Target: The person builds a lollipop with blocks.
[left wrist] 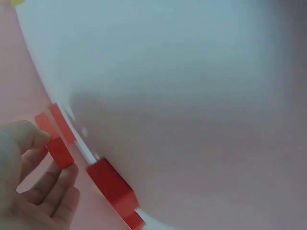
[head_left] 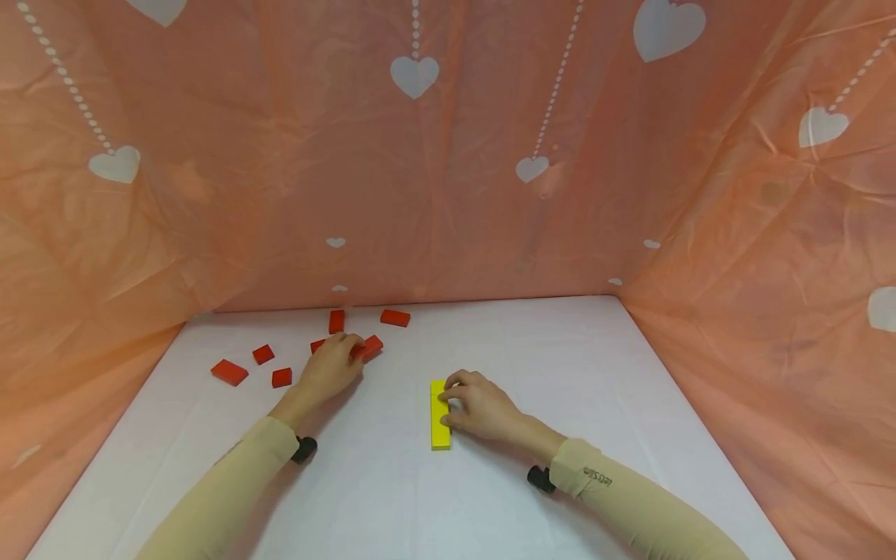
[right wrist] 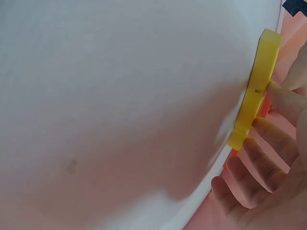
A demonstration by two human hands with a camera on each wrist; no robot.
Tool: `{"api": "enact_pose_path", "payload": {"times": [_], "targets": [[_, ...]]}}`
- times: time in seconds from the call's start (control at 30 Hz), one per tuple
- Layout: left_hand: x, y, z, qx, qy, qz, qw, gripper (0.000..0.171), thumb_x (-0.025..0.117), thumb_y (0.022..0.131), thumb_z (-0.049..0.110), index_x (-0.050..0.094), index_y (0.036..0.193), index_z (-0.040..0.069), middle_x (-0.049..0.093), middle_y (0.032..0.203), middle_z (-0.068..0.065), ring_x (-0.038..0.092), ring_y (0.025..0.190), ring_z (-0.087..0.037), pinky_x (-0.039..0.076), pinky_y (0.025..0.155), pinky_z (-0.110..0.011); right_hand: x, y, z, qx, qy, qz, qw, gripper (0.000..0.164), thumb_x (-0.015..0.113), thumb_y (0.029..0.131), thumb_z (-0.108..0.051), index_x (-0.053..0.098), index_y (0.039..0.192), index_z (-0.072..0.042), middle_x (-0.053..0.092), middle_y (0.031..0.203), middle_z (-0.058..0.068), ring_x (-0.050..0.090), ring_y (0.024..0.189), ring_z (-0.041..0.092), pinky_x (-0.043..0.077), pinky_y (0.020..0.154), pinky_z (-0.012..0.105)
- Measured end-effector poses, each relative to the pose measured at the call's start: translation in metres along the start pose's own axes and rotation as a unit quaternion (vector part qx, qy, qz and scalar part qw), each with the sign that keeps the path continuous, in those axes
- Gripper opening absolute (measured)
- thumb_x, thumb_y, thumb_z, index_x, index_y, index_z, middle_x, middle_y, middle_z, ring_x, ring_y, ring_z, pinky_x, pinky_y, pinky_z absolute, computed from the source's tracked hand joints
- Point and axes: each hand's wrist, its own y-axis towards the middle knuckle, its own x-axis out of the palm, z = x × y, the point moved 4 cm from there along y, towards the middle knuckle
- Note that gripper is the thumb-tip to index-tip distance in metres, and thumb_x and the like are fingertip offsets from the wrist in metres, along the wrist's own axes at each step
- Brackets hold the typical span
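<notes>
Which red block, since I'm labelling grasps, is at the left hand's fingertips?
The red block immediately right of the left hand in the head view; it alone sits between thumb and fingertips.

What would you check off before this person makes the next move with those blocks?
1. Left hand grips a red block: ok, pinched between thumb and fingers.
2. That block lifted off the table: cannot tell.
3. Yellow blocks in line: ok, end to end.
4. Right hand at the yellow blocks: ok, fingertips at their right side.
5. Other red blocks neatly arranged: not ok, scattered around the left hand.
</notes>
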Motion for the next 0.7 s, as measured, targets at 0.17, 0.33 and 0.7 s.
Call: {"api": "enact_pose_path", "payload": {"times": [0.17, 0.33, 0.7], "targets": [[0.005, 0.003, 0.013, 0.013, -0.021, 0.0, 0.9997, 0.032, 0.069, 0.097, 0.008, 0.068, 0.128, -0.001, 0.064, 0.125, -0.02, 0.063, 0.11, -0.037, 0.058, 0.096, -0.052, 0.0, 0.0, -0.001, 0.003, 0.0, -0.002, 1.0, 0.037, 0.08, 0.093, -0.028, 0.076, 0.123, -0.007, 0.063, 0.13, 0.006, 0.059, 0.118, 0.025, 0.052, 0.103, 0.044], [0.014, 0.009, 0.028, 0.036, -0.023, -0.006, 0.9991, 0.029, 0.071, 0.097, 0.009, 0.072, 0.126, 0.004, 0.065, 0.127, -0.015, 0.063, 0.116, -0.034, 0.056, 0.1, -0.05, -0.001, -0.001, -0.001, 0.003, -0.002, -0.002, 1.0, 0.037, 0.08, 0.093, -0.028, 0.076, 0.124, -0.007, 0.063, 0.13, 0.006, 0.06, 0.117, 0.025, 0.052, 0.103, 0.044], [0.033, 0.017, 0.06, 0.086, -0.021, -0.048, 0.9949, 0.027, 0.075, 0.096, 0.012, 0.076, 0.123, 0.009, 0.067, 0.123, -0.009, 0.064, 0.115, -0.029, 0.056, 0.102, -0.045, -0.002, -0.001, -0.002, 0.006, -0.01, -0.003, 1.0, 0.037, 0.079, 0.094, -0.029, 0.077, 0.124, -0.008, 0.063, 0.13, 0.006, 0.059, 0.118, 0.025, 0.052, 0.103, 0.044]]}}
